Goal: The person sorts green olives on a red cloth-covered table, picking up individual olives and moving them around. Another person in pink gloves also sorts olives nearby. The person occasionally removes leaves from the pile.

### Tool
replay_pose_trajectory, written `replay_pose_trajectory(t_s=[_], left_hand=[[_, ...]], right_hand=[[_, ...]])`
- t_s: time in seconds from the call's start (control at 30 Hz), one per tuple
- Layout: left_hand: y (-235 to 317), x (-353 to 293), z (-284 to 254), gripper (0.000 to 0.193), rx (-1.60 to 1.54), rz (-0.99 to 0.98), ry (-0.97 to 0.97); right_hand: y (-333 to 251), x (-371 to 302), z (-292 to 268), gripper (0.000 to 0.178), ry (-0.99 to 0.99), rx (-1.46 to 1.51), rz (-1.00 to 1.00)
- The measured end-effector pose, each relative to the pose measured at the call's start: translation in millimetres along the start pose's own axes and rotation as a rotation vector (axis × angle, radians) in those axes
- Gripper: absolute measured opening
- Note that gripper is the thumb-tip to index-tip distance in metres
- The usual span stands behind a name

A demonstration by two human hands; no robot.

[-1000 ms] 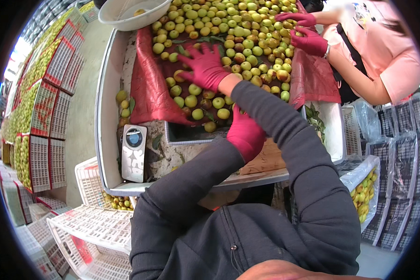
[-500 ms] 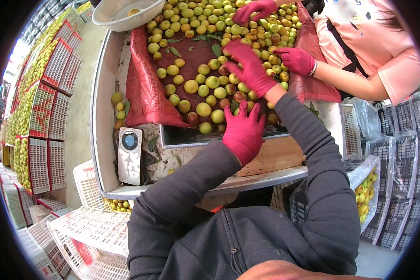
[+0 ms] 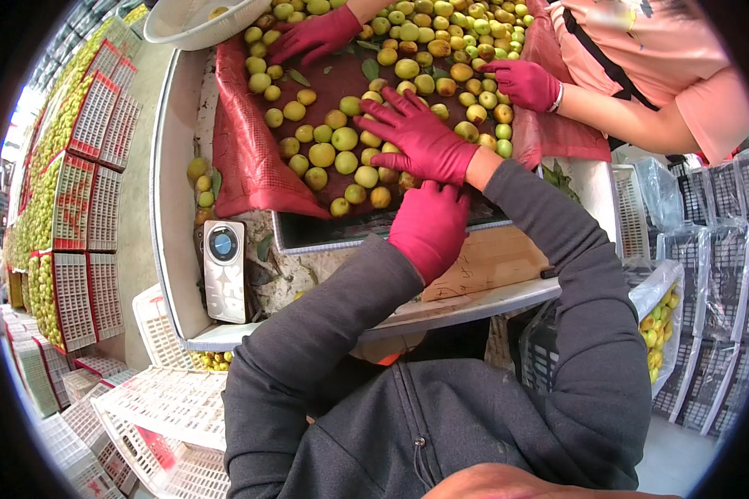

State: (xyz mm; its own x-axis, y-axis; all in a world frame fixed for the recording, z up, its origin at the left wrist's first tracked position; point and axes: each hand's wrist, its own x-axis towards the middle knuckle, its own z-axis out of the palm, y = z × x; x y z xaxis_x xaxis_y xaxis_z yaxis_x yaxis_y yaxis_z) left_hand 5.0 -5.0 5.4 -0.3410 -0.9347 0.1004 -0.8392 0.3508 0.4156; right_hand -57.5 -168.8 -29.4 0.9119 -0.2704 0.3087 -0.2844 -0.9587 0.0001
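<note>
Small round green-yellow fruits (image 3: 344, 138), some with brown patches and resembling jujubes, lie on a dark red mesh cloth (image 3: 262, 175) in a sorting tray. My right hand (image 3: 424, 140), in a crimson glove, is spread flat over the fruits with its fingers apart. Just in front of it, my left hand (image 3: 429, 229), gloved alike, is closed at the tray's near edge. Its fingertips are curled out of sight under the right wrist, so whatever they hold is hidden.
A co-worker's gloved hands reach in, one (image 3: 320, 35) at the far left of the fruits, one (image 3: 526, 83) at the right. A phone (image 3: 225, 270) lies left of the tray. A white basin (image 3: 200, 25) stands far left; crates of fruit (image 3: 75, 291) are stacked beyond.
My right hand has moved left and nearer, over the fruits. My left hand has curled from spread to closed. One co-worker's hand has swept left, and fewer fruits lie at the near edge.
</note>
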Motion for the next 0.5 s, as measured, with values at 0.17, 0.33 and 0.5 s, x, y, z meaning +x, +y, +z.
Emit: replay_pose_trajectory(t_s=[0.17, 0.33, 0.5], left_hand=[[-6, -3, 5, 0.061, 0.000, 0.076, 0.109], [3, 3, -5, 0.055, -0.055, 0.069, -0.034], [-5, -2, -2, 0.040, -0.116, 0.023, -0.123]], right_hand=[[-1, -22, -15, 0.064, -0.087, 0.387, 0.091], [61, -69, -29, 0.075, 0.084, -0.020, 0.490], [44, -78, -19, 0.095, -0.156, -0.002, 0.524]])
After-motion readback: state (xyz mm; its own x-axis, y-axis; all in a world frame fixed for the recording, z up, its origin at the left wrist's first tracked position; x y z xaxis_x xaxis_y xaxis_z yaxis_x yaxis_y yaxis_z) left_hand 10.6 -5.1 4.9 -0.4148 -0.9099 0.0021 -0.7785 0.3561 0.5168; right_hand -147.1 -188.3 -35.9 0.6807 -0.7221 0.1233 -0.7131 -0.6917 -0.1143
